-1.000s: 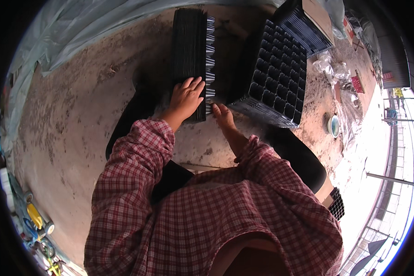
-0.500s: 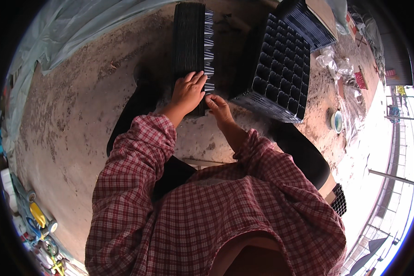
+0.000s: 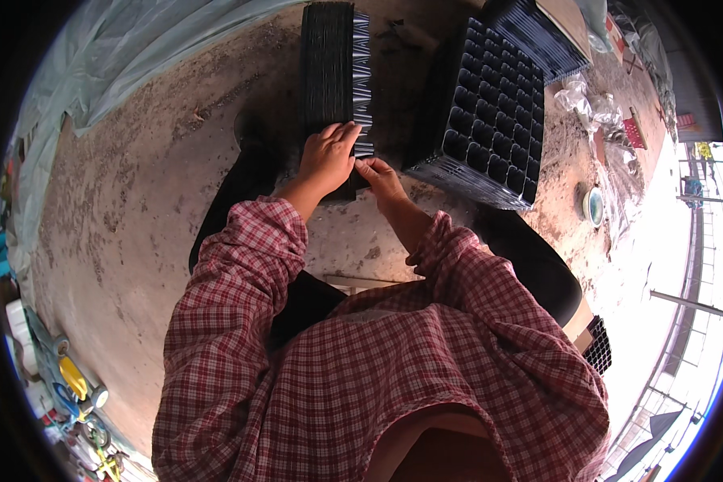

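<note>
A stack of nested black seedling trays [image 3: 328, 72] stands on edge in front of me, its packed rims facing up and a row of shiny cell cups [image 3: 361, 72] along its right side. Across the near part of the stack lies my left hand [image 3: 327, 157], palm down, fingers stretched over the rims and together holding nothing. My right hand [image 3: 381, 178] is closed in a pinch at the near right corner of the stack, thumb and forefinger on the tray edge. Just what part they grip is partly hidden by the fingers.
To the right stands another stack of black seedling trays [image 3: 494, 112], cells facing up. More trays [image 3: 530, 36] lean behind it. Crumpled clear plastic [image 3: 590, 104] and a small round bowl [image 3: 593, 206] lie farther right. Plastic sheeting [image 3: 104, 64] hangs at the far left; a toy with yellow parts [image 3: 72, 377] is lower left.
The view has shifted slightly. My right hand has edged a little closer to my left at the tray corner. My left hand stays on the stack.
</note>
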A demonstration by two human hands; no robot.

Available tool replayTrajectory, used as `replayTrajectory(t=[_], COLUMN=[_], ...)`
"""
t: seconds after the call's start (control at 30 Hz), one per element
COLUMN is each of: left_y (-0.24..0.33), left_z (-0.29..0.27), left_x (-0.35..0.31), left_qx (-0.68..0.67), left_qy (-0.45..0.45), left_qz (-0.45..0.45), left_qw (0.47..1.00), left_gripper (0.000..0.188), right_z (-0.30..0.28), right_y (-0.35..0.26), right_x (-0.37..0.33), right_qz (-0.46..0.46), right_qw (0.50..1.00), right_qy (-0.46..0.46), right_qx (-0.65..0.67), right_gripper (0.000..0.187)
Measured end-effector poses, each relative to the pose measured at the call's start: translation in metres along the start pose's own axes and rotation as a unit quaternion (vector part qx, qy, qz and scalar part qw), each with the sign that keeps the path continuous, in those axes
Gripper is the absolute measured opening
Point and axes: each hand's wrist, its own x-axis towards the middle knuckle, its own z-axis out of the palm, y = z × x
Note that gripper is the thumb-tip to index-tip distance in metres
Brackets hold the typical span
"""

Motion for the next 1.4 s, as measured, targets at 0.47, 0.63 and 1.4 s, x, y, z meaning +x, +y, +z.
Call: replayTrajectory(t=[0.47, 0.63, 1.4], left_y=[0.001, 0.002, 0.0], left_z=[0.0, -0.005, 0.0], left_x=[0.001, 0.001, 0.001], left_qx=[-0.027, -0.039, -0.039], left_qy=[-0.02, -0.037, -0.021], left_qz=[-0.044, -0.051, -0.044], left_qw=[0.999, 0.997, 0.998], left_gripper=[0.07, 0.071, 0.072], right_z=[0.006, 0.015, 0.009], right_y=[-0.009, -0.019, -0.006], right_x=[0.008, 0.002, 0.02], right_qz=[0.027, 0.034, -0.042], right_qw=[0.996, 0.995, 0.991], right_qy=[0.043, 0.079, 0.106], right_qx=[-0.076, -0.053, -0.075], right_gripper=[0.036, 0.039, 0.035])
